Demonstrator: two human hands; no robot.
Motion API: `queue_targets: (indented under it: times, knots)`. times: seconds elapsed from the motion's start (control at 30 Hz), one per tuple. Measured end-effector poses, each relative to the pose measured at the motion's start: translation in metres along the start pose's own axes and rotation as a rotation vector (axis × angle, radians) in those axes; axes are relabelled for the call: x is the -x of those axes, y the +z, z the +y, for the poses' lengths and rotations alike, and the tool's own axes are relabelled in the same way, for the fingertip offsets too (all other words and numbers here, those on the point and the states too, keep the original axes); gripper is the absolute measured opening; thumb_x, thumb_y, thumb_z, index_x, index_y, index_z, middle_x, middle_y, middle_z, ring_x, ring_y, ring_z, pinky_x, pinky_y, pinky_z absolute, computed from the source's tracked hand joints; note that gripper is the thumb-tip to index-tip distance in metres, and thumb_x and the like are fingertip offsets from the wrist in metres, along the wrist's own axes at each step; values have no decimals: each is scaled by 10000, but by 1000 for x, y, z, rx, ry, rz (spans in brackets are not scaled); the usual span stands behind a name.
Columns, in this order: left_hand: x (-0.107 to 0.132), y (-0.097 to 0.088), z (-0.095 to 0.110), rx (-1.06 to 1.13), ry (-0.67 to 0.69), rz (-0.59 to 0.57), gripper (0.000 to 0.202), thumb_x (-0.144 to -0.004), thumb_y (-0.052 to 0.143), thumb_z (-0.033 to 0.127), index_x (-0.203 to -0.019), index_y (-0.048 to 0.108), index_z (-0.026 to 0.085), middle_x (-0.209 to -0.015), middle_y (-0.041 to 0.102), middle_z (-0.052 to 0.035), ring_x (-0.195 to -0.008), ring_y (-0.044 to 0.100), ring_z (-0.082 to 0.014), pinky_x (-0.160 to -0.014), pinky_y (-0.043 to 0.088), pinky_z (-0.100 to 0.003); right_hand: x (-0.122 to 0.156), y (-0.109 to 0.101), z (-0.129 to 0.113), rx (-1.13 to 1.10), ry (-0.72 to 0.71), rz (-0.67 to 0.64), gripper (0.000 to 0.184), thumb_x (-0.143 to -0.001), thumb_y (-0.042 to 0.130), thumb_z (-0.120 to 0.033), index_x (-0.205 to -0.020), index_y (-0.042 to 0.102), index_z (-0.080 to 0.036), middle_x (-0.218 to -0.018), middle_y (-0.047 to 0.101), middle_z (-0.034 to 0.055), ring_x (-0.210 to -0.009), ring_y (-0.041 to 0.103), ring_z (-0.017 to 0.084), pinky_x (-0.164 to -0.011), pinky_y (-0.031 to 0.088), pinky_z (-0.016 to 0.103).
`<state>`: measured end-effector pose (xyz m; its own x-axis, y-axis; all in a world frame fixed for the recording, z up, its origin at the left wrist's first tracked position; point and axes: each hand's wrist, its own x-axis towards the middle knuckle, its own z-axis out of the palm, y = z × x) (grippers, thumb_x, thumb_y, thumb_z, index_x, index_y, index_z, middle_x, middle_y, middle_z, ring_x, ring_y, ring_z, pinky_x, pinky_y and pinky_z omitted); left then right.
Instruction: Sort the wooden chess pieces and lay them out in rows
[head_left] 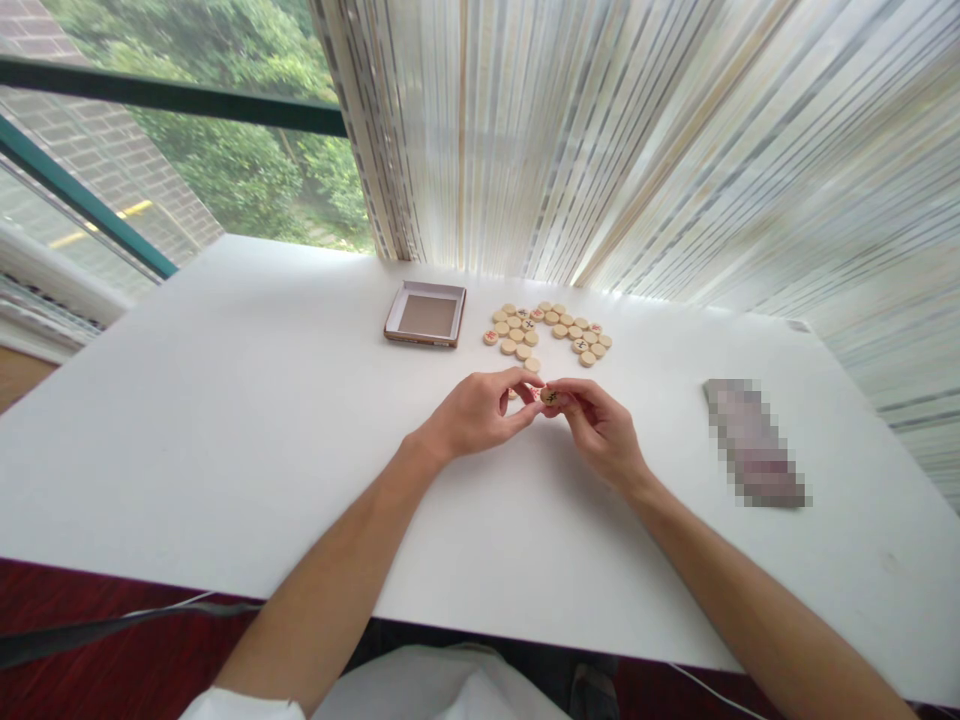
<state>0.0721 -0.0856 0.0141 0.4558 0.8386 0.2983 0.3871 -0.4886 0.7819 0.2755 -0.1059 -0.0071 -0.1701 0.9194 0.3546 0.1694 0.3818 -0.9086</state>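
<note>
My right hand (604, 425) pinches a round wooden Chinese chess piece (550, 397) with a black character, its face tilted toward me. Close against it, my left hand (480, 415) curls thumb and forefinger around a chess piece with a red character (535, 394), partly covered by the fingers. Through the gap of the left hand, part of one more piece (512, 394) shows. Just beyond my hands, several pale round pieces lie loosely in a left group (516, 336) and a right group (574, 325). A few show red or black characters; most look plain on top.
A shallow open box tray (388, 328) with a brown bottom lies left of the pieces on the white table (262, 430). At the right is a pixelated flat object (757, 445). A striped curtain (525, 140) and a window border the table's far side.
</note>
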Motion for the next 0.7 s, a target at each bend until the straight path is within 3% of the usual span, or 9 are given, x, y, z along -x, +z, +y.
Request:
queue_targets:
  times: [0.37,0.7]
  knots:
    - [-2,-1,0,-51,2,38,262,-893,641,338,-1114,677,203,-874,732,-13,-572,539,-92,-574,442,-217,1,2,2,-61,6,-82,237,-959,622,-292,-1195,628,-275,-1149,662,71,-1031,687,214,-959,587,442]
    - [-1,-1,0,-86,10,37,172,-878,681,360,-902,681,190,-798,700,13,-618,553,-96,-585,408,-215,4,4,-7,129,-155,-98,294,-933,627,-177,-1198,655,-302,-1113,605,62,-962,681,186,-845,627,355]
